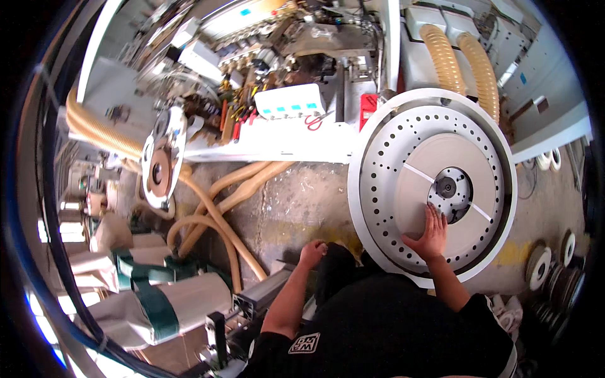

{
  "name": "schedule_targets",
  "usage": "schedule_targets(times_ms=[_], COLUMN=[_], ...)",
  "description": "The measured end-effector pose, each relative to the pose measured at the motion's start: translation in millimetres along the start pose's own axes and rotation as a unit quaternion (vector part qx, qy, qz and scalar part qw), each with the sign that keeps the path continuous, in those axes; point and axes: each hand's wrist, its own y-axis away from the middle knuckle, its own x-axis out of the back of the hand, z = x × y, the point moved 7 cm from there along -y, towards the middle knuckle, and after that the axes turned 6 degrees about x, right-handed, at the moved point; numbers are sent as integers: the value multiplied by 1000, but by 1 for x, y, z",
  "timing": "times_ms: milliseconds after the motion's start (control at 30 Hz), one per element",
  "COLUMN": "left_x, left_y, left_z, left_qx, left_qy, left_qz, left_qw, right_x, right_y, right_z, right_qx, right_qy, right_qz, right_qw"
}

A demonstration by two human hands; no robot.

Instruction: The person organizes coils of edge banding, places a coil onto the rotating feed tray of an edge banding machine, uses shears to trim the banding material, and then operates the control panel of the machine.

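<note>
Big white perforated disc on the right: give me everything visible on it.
The large white disc is round, looks like painted metal, with rings of small holes around its outer band. A smooth pale inner plate with two thin white radial strips surrounds a grey metal hub. It faces the camera, tilted, mounted at the machine's white body. The right hand lies flat on the inner plate just below the hub; nothing else touches it.

The scene was evenly bright, with soft daylight and only faint shadows on the floor (302, 201). The white disc (384, 164) at right center glared slightly but kept its detail. At the lower left edge, bright light washed out with a blue fringe. The fisheye lens bent straight lines strongly toward the rim, and black corners framed the round picture. The center stayed sharp; the edges went soft.
</note>
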Motion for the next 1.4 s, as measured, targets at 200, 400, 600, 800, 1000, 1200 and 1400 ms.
schedule_targets(times_ms=[200,400,600,800,1000,1200,1400], left_x=[89,163,155,150,156,129,120], left_y=[-215,-392,-513,-532,-508,-385,-189], left_z=[67,233,285,232,200,270,447], left_qx=[-96,-131,-116,-200,33,67,-168], left_qy=[-98,-223,-312,-335,-355,346,185], left_qz=[29,148,113,187,-21,-349,-367], left_qw=[990,955,936,901,934,868,896], right_x=[-17,-22,-33,-33,-38,-50,-41], right_y=[-33,-56,-61,-80,-91,-81,-85], right_z=[-26,-36,-63,-64,-75,-69,-71], right_qx=[-96,-186,-392,-437,-465,-465,-438], right_qy=[-10,31,99,58,66,57,12], right_qz=[49,46,-19,-13,20,88,123], right_qw=[994,981,915,897,883,879,890])
